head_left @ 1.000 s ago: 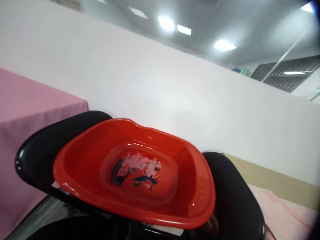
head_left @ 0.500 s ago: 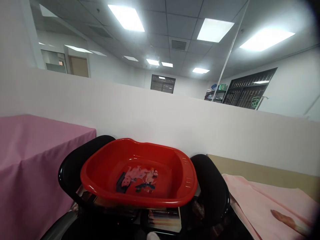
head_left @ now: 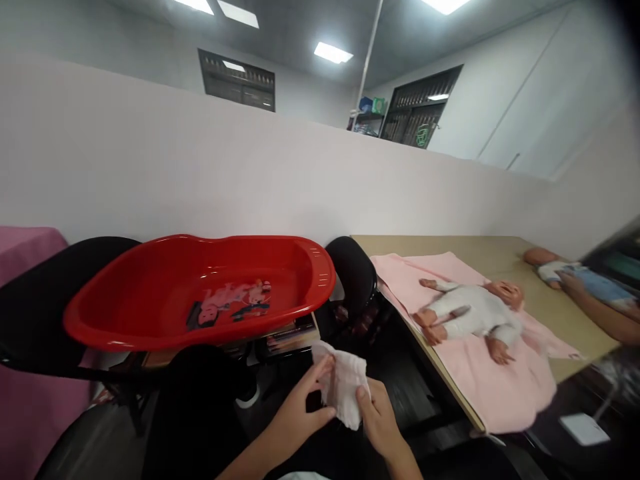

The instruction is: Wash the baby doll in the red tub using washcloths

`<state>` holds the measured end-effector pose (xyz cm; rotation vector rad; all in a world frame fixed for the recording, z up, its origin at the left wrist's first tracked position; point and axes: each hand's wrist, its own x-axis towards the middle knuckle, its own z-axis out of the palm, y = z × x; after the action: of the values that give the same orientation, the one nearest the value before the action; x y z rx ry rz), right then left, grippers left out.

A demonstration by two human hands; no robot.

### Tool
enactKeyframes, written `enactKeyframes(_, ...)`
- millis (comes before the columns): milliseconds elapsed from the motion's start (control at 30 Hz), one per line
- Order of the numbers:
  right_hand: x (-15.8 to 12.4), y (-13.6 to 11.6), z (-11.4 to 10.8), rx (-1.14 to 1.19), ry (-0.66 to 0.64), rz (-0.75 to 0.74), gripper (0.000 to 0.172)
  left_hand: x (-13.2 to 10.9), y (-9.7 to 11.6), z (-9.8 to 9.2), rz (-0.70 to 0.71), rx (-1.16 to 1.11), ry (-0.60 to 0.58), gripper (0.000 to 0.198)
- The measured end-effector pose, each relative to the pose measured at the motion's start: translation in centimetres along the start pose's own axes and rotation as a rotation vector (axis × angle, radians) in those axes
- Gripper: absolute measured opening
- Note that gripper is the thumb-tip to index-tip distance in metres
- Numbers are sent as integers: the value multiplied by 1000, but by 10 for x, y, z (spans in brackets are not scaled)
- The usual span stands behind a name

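A folded white cloth (head_left: 345, 387) is held up between my two hands, above my lap. My left hand (head_left: 309, 399) grips its left side, thumb and fingers curved about it with a gap showing between them. On the right edge, my right hand (head_left: 379, 415) has its thumb pressed against the cloth. Beyond my hands on the left, a red baby bathtub (head_left: 324, 273) with a cartoon print on its bottom rests on black chairs. To the right, a baby doll (head_left: 480, 310) in white clothes lies on its back on a pink blanket (head_left: 520, 393).
The beige table (head_left: 400, 245) carries the blanket. Another doll (head_left: 590, 277) in blue lies at its far right, with another person's arm (head_left: 597, 313) beside it. A black chair back (head_left: 354, 270) stands between tub and table. Books (head_left: 293, 339) sit under the tub.
My view has swung right and down, bringing the doll and table into sight. Both my hands now show with the white cloth; before, only a fingertip-like shape showed at the bottom edge.
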<state>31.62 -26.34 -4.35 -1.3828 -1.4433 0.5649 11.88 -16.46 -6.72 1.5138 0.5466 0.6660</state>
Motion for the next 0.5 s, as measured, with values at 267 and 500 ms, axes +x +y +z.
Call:
enactKeyframes(267,-30,4,-41,-79,83,204,81,22,-4,78,95,119,-270,63)
enactKeyframes(500,-62,12,-89,198,149,320,59,70,15,119,-56,-90,-498,61)
